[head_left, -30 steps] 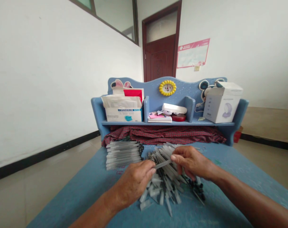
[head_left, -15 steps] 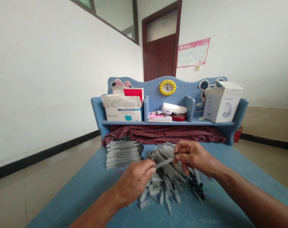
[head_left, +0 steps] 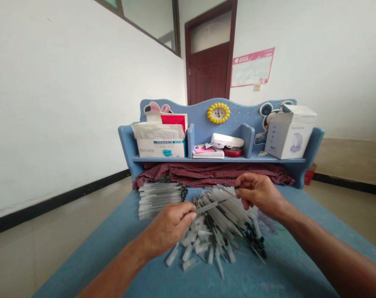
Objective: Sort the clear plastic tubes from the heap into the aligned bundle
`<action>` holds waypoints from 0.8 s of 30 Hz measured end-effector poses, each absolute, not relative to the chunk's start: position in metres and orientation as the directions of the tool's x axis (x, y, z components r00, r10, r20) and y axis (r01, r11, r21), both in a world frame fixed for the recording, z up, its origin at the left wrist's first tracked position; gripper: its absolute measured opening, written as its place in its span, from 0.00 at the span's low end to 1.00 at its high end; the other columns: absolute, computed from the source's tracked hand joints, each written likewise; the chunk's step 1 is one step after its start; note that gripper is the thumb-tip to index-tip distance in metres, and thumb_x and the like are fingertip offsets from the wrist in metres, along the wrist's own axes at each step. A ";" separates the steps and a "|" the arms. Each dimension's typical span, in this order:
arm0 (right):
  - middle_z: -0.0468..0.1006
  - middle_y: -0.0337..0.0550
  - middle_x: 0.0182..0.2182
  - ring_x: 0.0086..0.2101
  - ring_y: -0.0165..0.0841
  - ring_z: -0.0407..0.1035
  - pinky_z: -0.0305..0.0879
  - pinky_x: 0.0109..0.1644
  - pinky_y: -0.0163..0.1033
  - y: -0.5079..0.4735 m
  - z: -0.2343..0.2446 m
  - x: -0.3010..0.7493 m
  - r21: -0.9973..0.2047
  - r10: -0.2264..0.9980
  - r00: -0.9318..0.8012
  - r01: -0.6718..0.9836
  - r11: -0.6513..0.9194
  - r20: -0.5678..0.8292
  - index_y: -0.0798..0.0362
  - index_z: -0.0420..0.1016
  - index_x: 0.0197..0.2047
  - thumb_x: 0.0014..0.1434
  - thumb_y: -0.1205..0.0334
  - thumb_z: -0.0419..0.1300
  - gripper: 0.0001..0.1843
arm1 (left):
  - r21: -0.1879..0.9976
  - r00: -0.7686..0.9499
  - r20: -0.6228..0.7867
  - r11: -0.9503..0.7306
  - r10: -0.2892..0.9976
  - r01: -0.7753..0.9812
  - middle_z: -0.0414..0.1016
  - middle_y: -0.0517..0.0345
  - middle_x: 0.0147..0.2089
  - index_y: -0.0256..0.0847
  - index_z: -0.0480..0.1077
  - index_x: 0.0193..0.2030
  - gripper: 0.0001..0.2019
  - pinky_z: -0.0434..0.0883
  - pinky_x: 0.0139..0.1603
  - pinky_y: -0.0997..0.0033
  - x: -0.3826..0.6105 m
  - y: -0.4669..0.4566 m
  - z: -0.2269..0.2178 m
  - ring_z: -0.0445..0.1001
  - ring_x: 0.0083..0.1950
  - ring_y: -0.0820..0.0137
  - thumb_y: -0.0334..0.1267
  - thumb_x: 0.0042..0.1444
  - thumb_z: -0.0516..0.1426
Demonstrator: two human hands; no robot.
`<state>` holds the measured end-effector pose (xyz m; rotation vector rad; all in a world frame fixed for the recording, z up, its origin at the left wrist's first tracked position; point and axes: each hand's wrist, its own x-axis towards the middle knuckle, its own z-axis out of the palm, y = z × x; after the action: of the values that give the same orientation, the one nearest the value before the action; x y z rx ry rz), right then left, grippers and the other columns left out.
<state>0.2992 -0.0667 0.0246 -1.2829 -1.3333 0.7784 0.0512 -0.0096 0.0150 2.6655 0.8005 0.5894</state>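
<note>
My left hand (head_left: 172,225) is closed around a translucent pen barrel (head_left: 206,207), which points up and to the right. From the barrel's far end a thin dark pen refill (head_left: 224,200) runs toward my right hand (head_left: 252,192), which pinches a small black end piece between thumb and fingers. Beneath both hands lies a loose pile of translucent pens (head_left: 228,213). Several short clear caps (head_left: 202,247) are scattered at its near side, and black end pieces (head_left: 256,240) cluster at its right. A neat stack of pens (head_left: 160,198) lies left, black ends facing right.
The blue table (head_left: 237,277) has a raised shelf (head_left: 252,160) at its back. On it are a mask box (head_left: 161,148), papers, a red round tin (head_left: 233,152) and a white carton (head_left: 290,134). A checked cloth (head_left: 212,176) is bunched below the shelf.
My hands have moved apart, the left toward the left and the right up and rightward. A thin dark rod now shows between barrel and right hand. Another cap lies at the pile's near left.
</note>
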 end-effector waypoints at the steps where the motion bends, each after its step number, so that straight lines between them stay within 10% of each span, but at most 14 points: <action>1: 0.70 0.31 0.16 0.12 0.25 0.63 0.50 0.14 0.29 -0.066 0.027 0.304 -0.936 0.940 0.200 0.279 0.216 0.277 0.54 0.65 0.29 0.43 0.63 0.60 0.09 | 0.401 0.750 0.289 -0.787 0.595 0.469 0.69 0.62 0.27 0.38 0.69 0.33 0.13 0.62 0.31 0.77 0.048 -0.005 0.017 0.68 0.30 0.72 0.38 0.60 0.46; 7: 0.70 0.35 0.17 0.17 0.29 0.66 0.60 0.21 0.34 -0.065 0.031 0.325 -0.809 0.827 0.312 0.528 0.257 0.467 0.53 0.67 0.32 0.48 0.61 0.59 0.07 | 0.445 0.678 0.230 -0.695 0.699 0.565 0.68 0.62 0.24 0.38 0.68 0.27 0.13 0.63 0.30 0.76 0.035 0.019 0.015 0.67 0.28 0.72 0.41 0.56 0.47; 14: 0.75 0.40 0.24 0.25 0.30 0.69 0.60 0.31 0.33 -0.076 0.022 0.298 -0.376 0.752 0.100 0.903 0.207 0.652 0.52 0.69 0.33 0.55 0.66 0.51 0.07 | 0.432 0.630 0.239 -0.662 0.739 0.613 0.69 0.62 0.23 0.38 0.68 0.28 0.13 0.61 0.27 0.76 0.040 0.021 0.005 0.67 0.28 0.71 0.41 0.55 0.47; 24: 0.76 0.42 0.24 0.25 0.31 0.66 0.50 0.28 0.34 -0.099 0.038 0.299 -0.184 0.976 0.002 0.982 0.040 0.219 0.51 0.74 0.30 0.50 0.67 0.55 0.07 | 0.426 0.646 0.260 -0.686 0.718 0.590 0.67 0.63 0.22 0.39 0.69 0.28 0.14 0.60 0.28 0.76 0.041 0.017 0.009 0.67 0.28 0.71 0.42 0.55 0.47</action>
<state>0.2988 -0.0994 0.0384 -1.9969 -2.0360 -0.0320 0.0406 0.0175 0.0091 2.5644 1.0490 0.5960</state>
